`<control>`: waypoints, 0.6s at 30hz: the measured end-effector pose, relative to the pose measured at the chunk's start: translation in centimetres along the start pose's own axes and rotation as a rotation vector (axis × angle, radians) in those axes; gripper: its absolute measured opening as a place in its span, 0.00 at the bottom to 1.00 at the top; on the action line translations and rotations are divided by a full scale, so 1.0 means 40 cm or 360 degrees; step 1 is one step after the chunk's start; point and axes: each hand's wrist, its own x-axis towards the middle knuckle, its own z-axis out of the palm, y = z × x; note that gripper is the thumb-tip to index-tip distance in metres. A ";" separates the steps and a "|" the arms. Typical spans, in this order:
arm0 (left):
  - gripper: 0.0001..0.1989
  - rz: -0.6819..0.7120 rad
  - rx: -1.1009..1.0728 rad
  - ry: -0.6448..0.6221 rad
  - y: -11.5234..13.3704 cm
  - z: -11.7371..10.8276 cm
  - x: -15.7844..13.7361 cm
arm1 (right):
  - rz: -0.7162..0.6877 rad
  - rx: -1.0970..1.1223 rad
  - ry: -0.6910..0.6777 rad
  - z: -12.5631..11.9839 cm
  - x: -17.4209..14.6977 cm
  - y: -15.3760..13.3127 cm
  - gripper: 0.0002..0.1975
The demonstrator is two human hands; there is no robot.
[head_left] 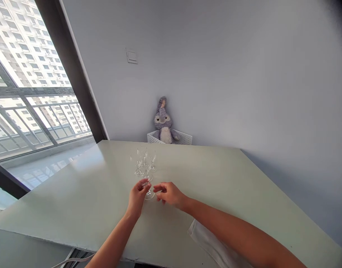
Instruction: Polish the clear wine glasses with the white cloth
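Observation:
In the middle of the table, my left hand (139, 191) is closed on a clear stemmed glass (149, 195), thumb and fingers around its lower bowl or stem. The foot of that glass shows between my hands, on or just above the tabletop. Right of it, my right hand (168, 193) has its fingers bent and apart, with nothing visible in them; the fingertips are close to the glass. Just beyond stand several more clear stemmed glasses (152, 160) in a tight group. Their outlines overlap, so I cannot tell them all apart.
The pale table (215, 175) reaches back to a grey wall. A white cloth (210, 240) lies under my right forearm. Past the far edge, a purple plush toy (163, 122) sits in a white perforated basket (185, 139). Windows (34, 93) are at left; a cable (73, 259) shows below the near edge.

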 end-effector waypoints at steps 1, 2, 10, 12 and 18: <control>0.27 0.0003 -0.0013 0.0021 -0.004 -0.005 0.008 | 0.0019 -0.0034 0.0022 -0.023 -0.035 -0.004 0.16; 0.27 0.0003 -0.0026 0.0038 -0.006 -0.009 0.016 | 0.0031 -0.0076 0.0045 -0.049 -0.074 -0.009 0.16; 0.28 0.0016 -0.0093 0.0088 -0.014 -0.001 0.058 | 0.0165 -0.0647 0.0439 -0.232 -0.402 0.003 0.10; 0.28 0.0023 -0.0106 0.0095 -0.013 0.008 0.063 | 0.0203 -0.0735 0.0452 -0.241 -0.454 0.031 0.11; 0.27 0.0026 -0.0146 0.0098 -0.006 0.026 0.076 | -0.0090 -0.1347 0.0363 -0.229 -0.513 0.152 0.16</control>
